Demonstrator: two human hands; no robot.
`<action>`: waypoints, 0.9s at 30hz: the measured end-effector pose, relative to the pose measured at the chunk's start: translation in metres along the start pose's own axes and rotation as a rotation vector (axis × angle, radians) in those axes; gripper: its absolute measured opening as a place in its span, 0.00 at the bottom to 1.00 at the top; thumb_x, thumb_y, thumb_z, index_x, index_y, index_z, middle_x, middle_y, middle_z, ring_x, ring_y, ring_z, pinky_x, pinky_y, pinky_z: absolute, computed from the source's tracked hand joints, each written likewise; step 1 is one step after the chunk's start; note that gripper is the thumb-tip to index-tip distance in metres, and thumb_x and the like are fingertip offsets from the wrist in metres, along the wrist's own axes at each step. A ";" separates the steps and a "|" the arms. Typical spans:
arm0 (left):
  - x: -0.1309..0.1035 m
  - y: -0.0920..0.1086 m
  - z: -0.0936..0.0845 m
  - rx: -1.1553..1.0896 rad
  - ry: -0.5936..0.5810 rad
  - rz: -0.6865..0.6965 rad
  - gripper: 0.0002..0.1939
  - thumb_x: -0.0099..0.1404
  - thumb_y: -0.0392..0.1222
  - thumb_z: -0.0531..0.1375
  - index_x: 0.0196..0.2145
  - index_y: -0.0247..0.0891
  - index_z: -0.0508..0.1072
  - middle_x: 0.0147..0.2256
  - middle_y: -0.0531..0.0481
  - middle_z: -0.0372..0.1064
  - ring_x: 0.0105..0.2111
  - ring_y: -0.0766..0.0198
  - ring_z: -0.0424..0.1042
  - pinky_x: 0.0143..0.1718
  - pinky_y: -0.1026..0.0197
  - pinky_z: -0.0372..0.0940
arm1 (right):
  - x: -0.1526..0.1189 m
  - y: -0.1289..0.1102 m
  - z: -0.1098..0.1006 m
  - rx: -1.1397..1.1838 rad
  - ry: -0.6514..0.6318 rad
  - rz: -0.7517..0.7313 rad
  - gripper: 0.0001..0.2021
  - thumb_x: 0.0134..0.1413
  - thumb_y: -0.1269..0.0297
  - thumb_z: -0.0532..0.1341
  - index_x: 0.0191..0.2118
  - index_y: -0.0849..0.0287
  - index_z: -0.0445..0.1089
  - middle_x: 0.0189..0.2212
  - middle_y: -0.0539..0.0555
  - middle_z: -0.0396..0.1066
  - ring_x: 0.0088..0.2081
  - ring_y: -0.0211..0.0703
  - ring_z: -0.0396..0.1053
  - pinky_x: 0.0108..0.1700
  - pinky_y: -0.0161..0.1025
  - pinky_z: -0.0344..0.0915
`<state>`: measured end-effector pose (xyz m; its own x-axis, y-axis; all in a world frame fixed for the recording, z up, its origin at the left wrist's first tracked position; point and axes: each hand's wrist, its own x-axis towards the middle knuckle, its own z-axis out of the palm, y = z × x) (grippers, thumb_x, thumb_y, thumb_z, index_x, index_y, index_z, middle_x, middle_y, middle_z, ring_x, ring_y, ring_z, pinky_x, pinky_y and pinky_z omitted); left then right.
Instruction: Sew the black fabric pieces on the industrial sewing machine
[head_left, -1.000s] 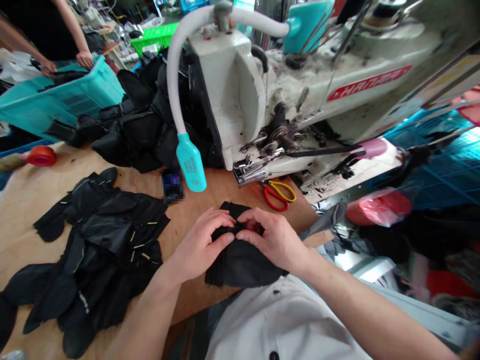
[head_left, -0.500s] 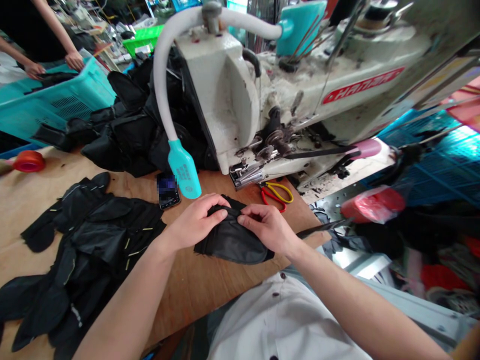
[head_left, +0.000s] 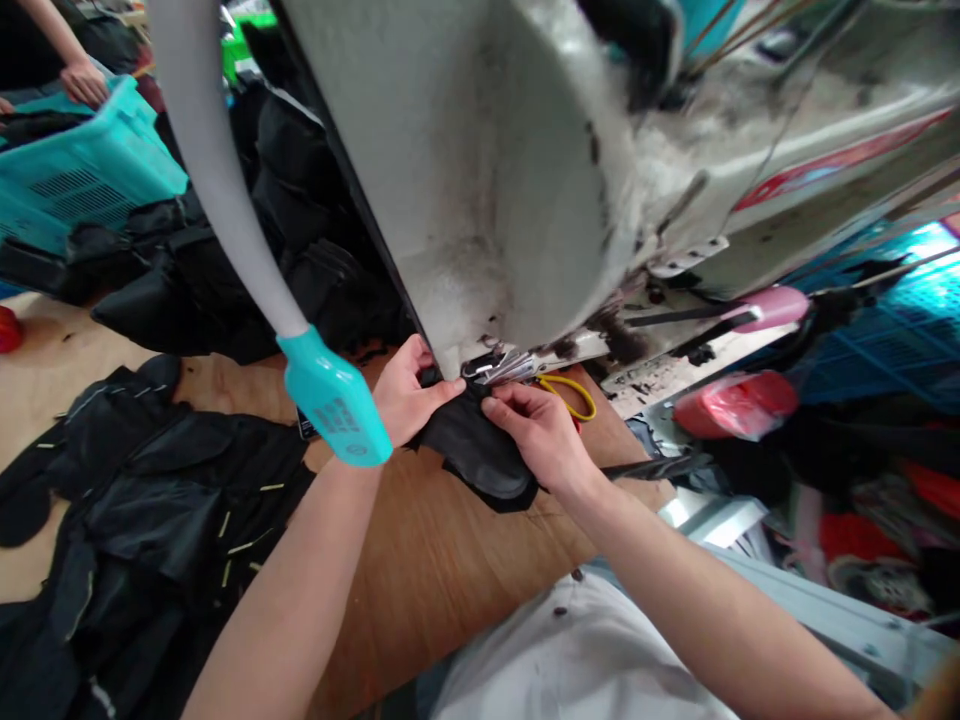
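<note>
Between my hands is a black fabric piece (head_left: 480, 455) with a rounded lower edge. Its upper edge lies at the needle area of a pale sewing machine (head_left: 480, 170). My left hand (head_left: 409, 395) pinches the piece at its upper left, the thumb pointing at the presser foot (head_left: 487, 368). At the upper right edge my right hand (head_left: 544, 430) grips it between thumb and fingers. The turquoise lamp head (head_left: 337, 400) on a grey flexible neck hangs in front of my left wrist. The machine head hides part of my left fingers.
Yellow-handled scissors or snips (head_left: 574, 395) lie right of the presser foot. Black sewn pieces (head_left: 150, 510) cover the table's left side, and more black bags (head_left: 225, 270) are heaped behind. A co-worker's hand (head_left: 84, 80) rests on a turquoise crate (head_left: 97, 165). A red plastic-wrapped bundle (head_left: 739, 405) sits at right.
Both hands have moved the black fabric piece forward, up to the machine's presser foot. My view has come closer, so the machine head and lamp look larger.
</note>
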<state>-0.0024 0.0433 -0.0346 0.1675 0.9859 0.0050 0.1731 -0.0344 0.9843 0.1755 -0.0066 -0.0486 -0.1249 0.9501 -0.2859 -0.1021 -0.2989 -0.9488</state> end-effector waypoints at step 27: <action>-0.070 0.035 0.004 1.099 -0.295 0.696 0.20 0.68 0.40 0.60 0.57 0.38 0.71 0.58 0.38 0.70 0.61 0.43 0.64 0.67 0.37 0.51 | -0.002 -0.024 -0.037 -0.446 -0.269 -0.172 0.08 0.48 0.61 0.67 0.29 0.60 0.72 0.21 0.46 0.66 0.23 0.33 0.59 0.23 0.30 0.54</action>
<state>-0.0044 -0.0275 -0.0016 0.7178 0.6419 0.2696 0.6304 -0.7636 0.1395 0.2149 0.0020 -0.0306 -0.3976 0.9079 -0.1328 0.2781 -0.0187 -0.9604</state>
